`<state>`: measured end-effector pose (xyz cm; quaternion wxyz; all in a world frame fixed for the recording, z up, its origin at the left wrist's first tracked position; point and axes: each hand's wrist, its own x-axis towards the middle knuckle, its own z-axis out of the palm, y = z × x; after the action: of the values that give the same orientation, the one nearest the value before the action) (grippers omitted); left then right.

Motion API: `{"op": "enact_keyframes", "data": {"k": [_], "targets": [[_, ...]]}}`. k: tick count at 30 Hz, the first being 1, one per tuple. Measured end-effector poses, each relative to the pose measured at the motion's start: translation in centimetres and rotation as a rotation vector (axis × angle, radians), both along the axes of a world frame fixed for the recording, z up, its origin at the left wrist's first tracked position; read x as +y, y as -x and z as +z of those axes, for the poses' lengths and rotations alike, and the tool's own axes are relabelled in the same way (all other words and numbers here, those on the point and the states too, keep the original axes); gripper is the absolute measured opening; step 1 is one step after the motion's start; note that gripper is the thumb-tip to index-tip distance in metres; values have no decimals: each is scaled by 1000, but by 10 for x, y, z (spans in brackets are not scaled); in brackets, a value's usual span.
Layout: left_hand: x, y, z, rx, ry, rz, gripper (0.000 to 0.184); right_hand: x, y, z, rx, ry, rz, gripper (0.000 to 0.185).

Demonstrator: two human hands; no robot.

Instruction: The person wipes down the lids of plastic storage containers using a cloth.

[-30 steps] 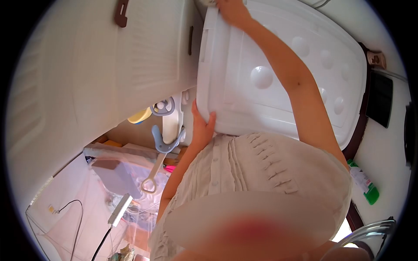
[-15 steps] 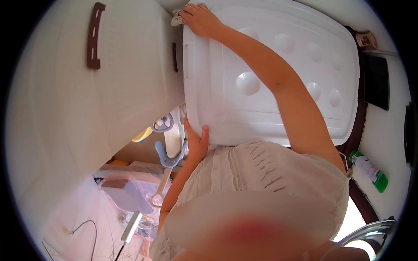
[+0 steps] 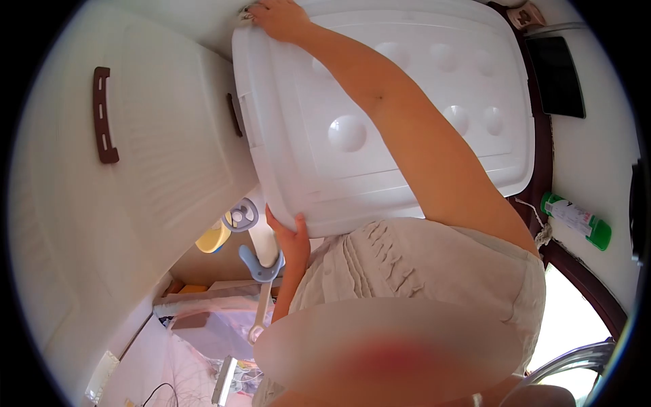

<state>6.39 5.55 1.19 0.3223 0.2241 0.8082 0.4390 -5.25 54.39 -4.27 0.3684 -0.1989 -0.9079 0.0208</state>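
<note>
A large white plastic lid (image 3: 427, 142) with round bumps fills the upper middle of the view, its near edge close to my beige clothing. My right arm stretches across it. At the lid's far left corner, my right hand (image 3: 281, 20) presses a crumpled light cloth (image 3: 247, 13), only partly visible under the fingers. My left hand (image 3: 293, 241) grips the lid's near left corner, thumb on the top side and a finger along the outer edge.
Pale cabinet-like panels with a brown handle (image 3: 104, 115) stand at the left. Below them are a blue-grey plastic part (image 3: 261, 264), a yellow item (image 3: 213, 237) and a white power strip (image 3: 224, 381). At the right are a green bottle (image 3: 576, 220) and a black tablet-like panel (image 3: 556, 76).
The view has shifted, so the lid appears further left. My right hand with the cloth has come to the lid's far left corner. My left hand remains at the near corner.
</note>
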Motion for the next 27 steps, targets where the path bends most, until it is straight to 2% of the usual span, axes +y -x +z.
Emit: {"op": "enact_keyframes", "data": {"k": [5,7,9,11,14,17,19,20,22,25,27], "targets": [[4,-1,4,23,32,-15,75,29,-76,6,-43,-23,-90,26],[3,-1,-2,57,37,-19,76,51,-114,6,-224,-153,-180,28],[-3,0,-13,42,6,12,75,71,-162,6,-119,-56,-245,31],[-8,2,-21,54,12,6,75,83,-221,24,-212,-172,-244,34],[-8,2,-16,79,29,-10,75,116,-288,16,-221,-134,-300,35],[-7,1,-20,126,31,-22,73,145,-351,25,-380,-151,-339,36],[-7,0,-19,119,60,-9,71,153,-379,33,-312,9,-436,32],[-7,1,-18,132,69,-14,70,157,-389,40,-312,8,-449,32],[-9,4,-24,119,58,-5,69,165,-405,54,-475,100,-618,34],[-7,0,-22,134,62,13,67,198,-444,48,-586,47,-746,35],[-5,-1,-20,163,74,18,66,204,-485,54,-568,38,-799,34]]}}
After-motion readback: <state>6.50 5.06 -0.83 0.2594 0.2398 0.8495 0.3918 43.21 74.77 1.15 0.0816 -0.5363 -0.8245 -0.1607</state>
